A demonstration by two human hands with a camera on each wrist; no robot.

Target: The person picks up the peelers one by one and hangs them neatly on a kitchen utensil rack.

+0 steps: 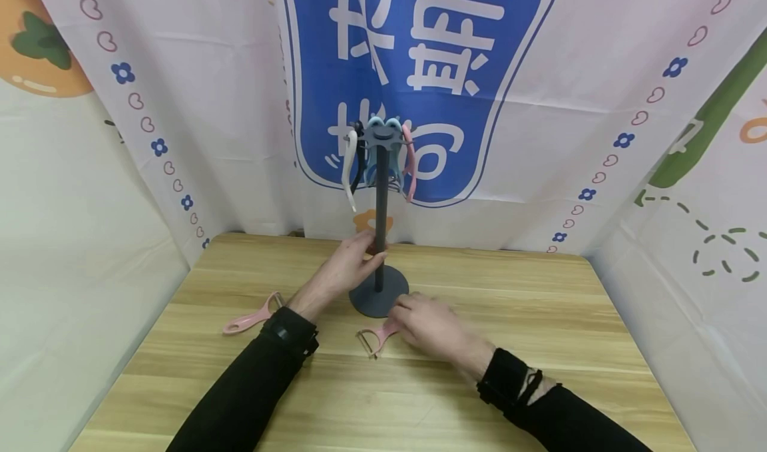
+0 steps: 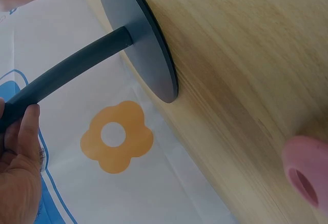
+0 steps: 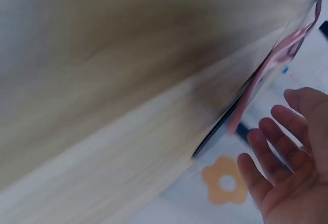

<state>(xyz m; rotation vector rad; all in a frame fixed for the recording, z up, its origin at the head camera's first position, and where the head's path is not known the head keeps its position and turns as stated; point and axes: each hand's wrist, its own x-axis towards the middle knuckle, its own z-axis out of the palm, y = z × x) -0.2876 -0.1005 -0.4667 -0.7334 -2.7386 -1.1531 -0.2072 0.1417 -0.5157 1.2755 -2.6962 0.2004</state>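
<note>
My left-hand fingers [image 2: 20, 152] wrap the grey stand's pole [image 1: 380, 219]; right hand [image 1: 428, 325] lies w/ fingers loosely spread over the pink peeler [image 1: 376, 339], flat on the table [image 1: 539, 319] beside the base. Best approach, imo: steady the pole, pinch the handle.

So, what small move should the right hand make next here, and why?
Probably the right hand should curl its fingers round the handle of the pink peeler lying on the table by the stand's base. Its fingers are straight over the handle, not gripping, while the left hand holds the stand's pole steady.
</note>
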